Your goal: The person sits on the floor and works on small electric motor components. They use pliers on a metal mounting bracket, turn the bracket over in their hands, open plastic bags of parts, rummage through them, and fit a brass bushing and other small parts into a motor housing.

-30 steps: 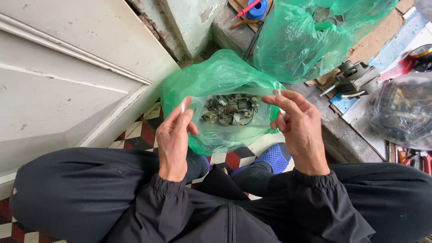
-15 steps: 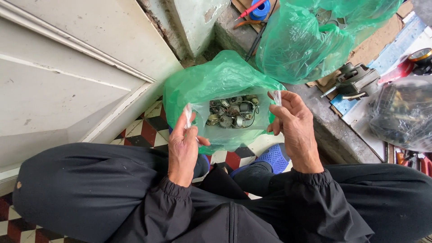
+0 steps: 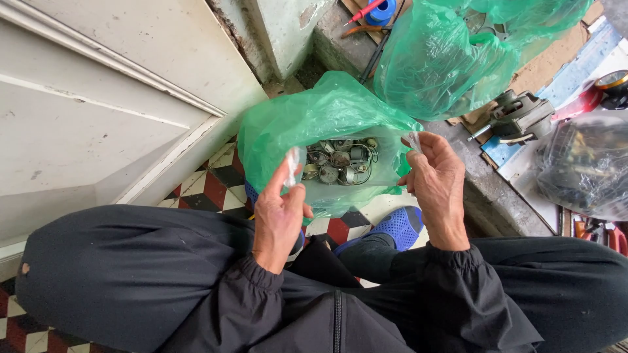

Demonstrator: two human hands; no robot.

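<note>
Green plastic bag [image 3: 307, 124] sits between our knees, mouth held open — left hand [image 3: 278, 216] and right hand [image 3: 435, 186] each pinch its rim. Thin, slippery film; small metal motors [image 3: 340, 162] weigh it down — likely best supported from underneath.

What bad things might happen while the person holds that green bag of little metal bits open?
The green bag is thin plastic, held only by its rim between the left hand and the right hand. If either grip slips, the small metal parts might spill onto the tiled floor. The parts look hard-edged and wiry, so they may poke through the plastic or scratch a finger reaching in.
</note>
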